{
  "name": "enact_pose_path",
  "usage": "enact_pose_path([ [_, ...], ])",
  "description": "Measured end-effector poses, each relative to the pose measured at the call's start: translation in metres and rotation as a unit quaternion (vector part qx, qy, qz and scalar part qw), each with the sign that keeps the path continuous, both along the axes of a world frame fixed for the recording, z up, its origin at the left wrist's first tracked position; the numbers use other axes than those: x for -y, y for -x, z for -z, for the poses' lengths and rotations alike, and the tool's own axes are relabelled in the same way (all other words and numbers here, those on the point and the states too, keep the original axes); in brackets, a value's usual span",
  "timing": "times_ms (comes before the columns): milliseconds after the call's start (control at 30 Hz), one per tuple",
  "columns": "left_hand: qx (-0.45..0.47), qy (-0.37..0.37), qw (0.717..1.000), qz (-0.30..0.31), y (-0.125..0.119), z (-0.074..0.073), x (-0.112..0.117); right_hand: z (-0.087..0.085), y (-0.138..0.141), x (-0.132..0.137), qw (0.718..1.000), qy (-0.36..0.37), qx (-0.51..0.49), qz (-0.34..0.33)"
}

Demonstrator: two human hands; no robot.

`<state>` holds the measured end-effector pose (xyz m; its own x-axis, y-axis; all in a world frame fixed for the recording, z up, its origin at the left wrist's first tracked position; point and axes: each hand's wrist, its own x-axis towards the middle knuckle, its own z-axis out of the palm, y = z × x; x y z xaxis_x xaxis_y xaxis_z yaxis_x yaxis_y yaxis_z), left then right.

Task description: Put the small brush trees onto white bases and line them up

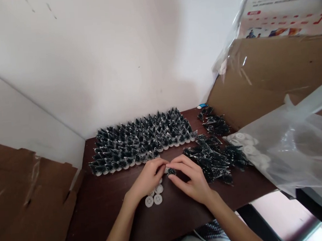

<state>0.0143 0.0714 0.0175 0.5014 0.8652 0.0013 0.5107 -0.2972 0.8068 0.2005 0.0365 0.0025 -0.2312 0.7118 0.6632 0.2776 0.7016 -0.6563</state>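
Observation:
Over the middle of the table my two hands meet at the fingertips. My right hand [191, 177] is closed, pinching a small frosted miniature tree [171, 172]. At the tree's bottom end, the fingers of my left hand [149, 174] are closed on a white round base, mostly hidden by the fingers. Several loose white round bases [158, 199] lie beneath and just below my left hand. To the right of my right hand is a pile of dark green miniature trees [212, 161] lying on their sides, without visible bases.
Behind my hands, packed rows of trees on white bases [140, 138] stand upright on the dark red-brown table [106, 205]. A clear plastic bag [283, 137] with white bases lies at the right. Cardboard [26, 207] flanks the left side; more cardboard [279, 72] stands right.

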Motion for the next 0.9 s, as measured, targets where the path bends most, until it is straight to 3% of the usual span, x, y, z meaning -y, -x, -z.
enact_pose_path([
  [267,-0.010,-0.009,1.000,0.000,0.003,0.006,-0.002,0.009,0.005,-0.002,0.999,0.029,0.028,-0.004],
  [500,-0.036,-0.045,0.998,0.004,0.003,0.010,-0.001,0.015,0.001,-0.005,0.996,0.057,0.031,0.067],
  [700,-0.043,-0.062,0.997,0.007,0.000,0.012,0.000,0.020,0.007,0.002,0.985,0.139,-0.067,0.073],
  [900,-0.042,-0.080,0.996,-0.003,-0.002,0.019,0.002,0.029,0.014,0.008,0.949,0.242,-0.199,0.041],
])
